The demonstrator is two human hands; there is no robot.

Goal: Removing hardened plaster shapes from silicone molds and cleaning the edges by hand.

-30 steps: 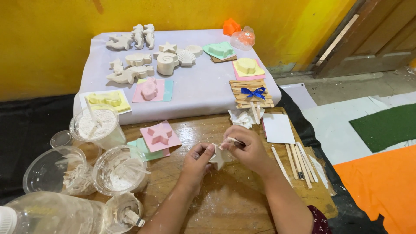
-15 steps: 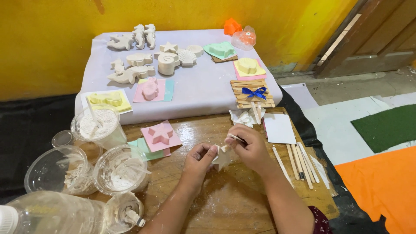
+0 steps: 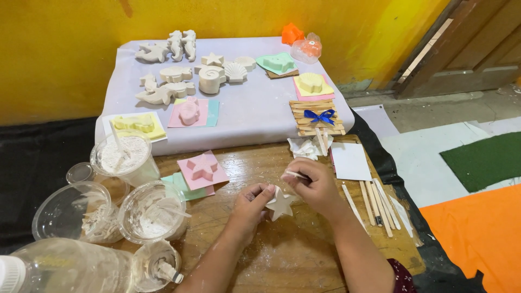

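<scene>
White plaster star (image 3: 281, 204) held between both hands: left hand (image 3: 254, 202) grips it, right hand (image 3: 313, 186) pinches a thin stick (image 3: 297, 174) just above it

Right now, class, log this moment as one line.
left hand: holds white star | right hand: holds thin stick | surface: wooden table

Two hands work here: left hand (image 3: 251, 203) and right hand (image 3: 313, 186). One white star (image 3: 281, 205) sits between them. Three clear cups (image 3: 126, 157) hold white powder or residue. One pink star (image 3: 202, 166). One blue bow (image 3: 319, 115). One bottle (image 3: 59, 268). One white card (image 3: 350, 161).
</scene>
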